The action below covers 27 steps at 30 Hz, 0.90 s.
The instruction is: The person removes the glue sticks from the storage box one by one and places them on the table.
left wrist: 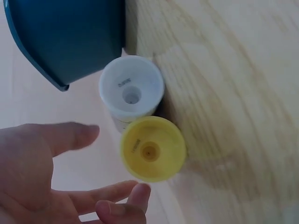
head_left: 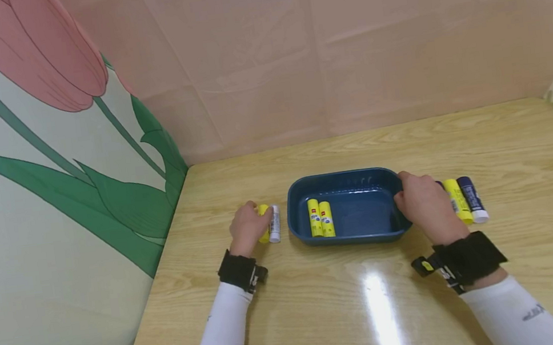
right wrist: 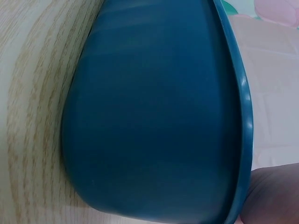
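My left hand [head_left: 247, 227] is beside a yellow glue stick [head_left: 265, 235] and a white glue stick [head_left: 275, 224] lying side by side on the table. In the left wrist view, its thumb [left wrist: 77, 135] stands apart from the fingers, with the yellow stick's hollow end near the fingertips; contact is unclear. My right hand [head_left: 424, 200] grips the right end of a dark blue plastic basin [head_left: 352, 240], thumb over the rim. Two yellow glue sticks [head_left: 315, 219] lie inside the basin at its left. The right wrist view is mostly the basin's outer wall [right wrist: 154, 102].
Right of my right hand lie a yellow glue stick [head_left: 458, 202] and a dark blue glue stick [head_left: 472, 197] with a white end. Another dark one is partly hidden behind the hand. The wooden table [head_left: 319, 305] meets a pink cloth backdrop [head_left: 325, 63] at the back.
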Each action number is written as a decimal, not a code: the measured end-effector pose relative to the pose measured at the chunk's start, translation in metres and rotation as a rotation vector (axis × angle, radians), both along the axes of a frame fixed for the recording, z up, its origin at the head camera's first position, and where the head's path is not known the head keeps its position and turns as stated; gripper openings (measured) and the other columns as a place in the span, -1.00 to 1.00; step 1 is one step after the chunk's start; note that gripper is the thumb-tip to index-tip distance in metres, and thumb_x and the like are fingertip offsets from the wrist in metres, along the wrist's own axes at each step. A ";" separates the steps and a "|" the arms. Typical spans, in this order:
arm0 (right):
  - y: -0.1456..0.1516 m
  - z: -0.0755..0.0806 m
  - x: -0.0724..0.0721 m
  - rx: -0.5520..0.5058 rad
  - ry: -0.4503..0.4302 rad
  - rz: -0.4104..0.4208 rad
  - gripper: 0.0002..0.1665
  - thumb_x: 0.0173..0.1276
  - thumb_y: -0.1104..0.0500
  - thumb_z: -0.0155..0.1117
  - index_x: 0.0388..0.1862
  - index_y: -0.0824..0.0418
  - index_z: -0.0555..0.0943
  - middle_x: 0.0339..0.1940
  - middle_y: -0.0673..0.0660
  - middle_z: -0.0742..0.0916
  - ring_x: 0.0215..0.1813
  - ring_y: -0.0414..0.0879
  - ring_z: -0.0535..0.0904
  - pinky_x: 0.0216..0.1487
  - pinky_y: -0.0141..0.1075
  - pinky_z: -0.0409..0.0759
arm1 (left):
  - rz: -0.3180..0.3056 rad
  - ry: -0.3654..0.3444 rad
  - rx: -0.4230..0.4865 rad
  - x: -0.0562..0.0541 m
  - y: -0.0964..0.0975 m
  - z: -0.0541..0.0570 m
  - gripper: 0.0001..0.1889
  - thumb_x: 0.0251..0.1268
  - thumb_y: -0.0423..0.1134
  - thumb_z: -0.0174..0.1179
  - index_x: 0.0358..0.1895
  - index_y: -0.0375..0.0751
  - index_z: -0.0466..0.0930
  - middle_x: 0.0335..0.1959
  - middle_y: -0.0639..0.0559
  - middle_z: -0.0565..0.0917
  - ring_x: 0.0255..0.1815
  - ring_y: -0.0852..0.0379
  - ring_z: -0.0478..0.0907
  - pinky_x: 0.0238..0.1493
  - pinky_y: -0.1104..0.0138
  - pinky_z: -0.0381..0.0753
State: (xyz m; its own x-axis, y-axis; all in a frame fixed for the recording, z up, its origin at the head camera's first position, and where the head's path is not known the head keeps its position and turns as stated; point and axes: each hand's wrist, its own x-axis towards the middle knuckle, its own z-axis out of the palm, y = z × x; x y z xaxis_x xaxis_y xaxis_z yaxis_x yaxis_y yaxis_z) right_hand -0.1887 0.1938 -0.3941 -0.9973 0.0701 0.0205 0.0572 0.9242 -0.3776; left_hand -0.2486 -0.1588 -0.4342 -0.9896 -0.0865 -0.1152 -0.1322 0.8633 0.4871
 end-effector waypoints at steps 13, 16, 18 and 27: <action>0.001 0.000 0.000 -0.006 -0.011 -0.005 -0.48 0.39 0.30 0.16 0.25 0.56 0.38 -0.07 0.60 0.61 -0.34 0.16 0.57 -0.47 -0.17 0.55 | -0.097 0.270 -0.025 0.015 0.042 0.036 -0.54 0.39 0.00 0.17 0.20 -0.21 0.55 -0.04 -0.14 0.64 -0.22 -0.01 0.62 -0.32 0.14 0.64; 0.002 -0.001 -0.001 -0.006 -0.008 -0.002 -0.47 0.40 0.29 0.16 0.26 0.56 0.38 -0.06 0.60 0.61 -0.33 0.16 0.57 -0.46 -0.16 0.55 | -0.137 0.277 -0.001 0.016 0.055 0.044 -0.55 0.38 -0.02 0.20 0.18 -0.22 0.58 -0.21 -0.07 0.67 -0.33 0.07 0.60 -0.43 0.23 0.59; 0.002 -0.001 -0.001 -0.006 -0.004 0.001 -0.48 0.40 0.29 0.16 0.26 0.56 0.38 -0.06 0.59 0.62 -0.33 0.16 0.57 -0.45 -0.15 0.56 | -0.153 0.272 0.005 0.016 0.064 0.047 -0.55 0.37 -0.02 0.22 0.18 -0.22 0.59 -0.33 -0.01 0.65 -0.43 0.13 0.56 -0.52 0.30 0.52; 0.001 -0.001 0.001 -0.001 0.014 -0.004 -0.48 0.40 0.30 0.16 0.25 0.56 0.40 -0.06 0.59 0.62 -0.33 0.16 0.57 -0.40 -0.07 0.60 | -0.214 0.236 -0.002 0.018 0.092 0.050 -0.54 0.37 -0.01 0.25 0.19 -0.24 0.60 -0.25 -0.04 0.73 -0.47 0.14 0.57 -0.56 0.33 0.49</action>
State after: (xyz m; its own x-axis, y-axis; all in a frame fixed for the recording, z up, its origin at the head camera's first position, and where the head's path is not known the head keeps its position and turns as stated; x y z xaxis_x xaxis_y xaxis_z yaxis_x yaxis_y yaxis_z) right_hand -0.1873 0.1944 -0.3951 -0.9967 0.0741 0.0344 0.0556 0.9236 -0.3794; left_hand -0.2303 -0.0665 -0.3840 -0.9847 0.1267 0.1195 0.1690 0.8603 0.4809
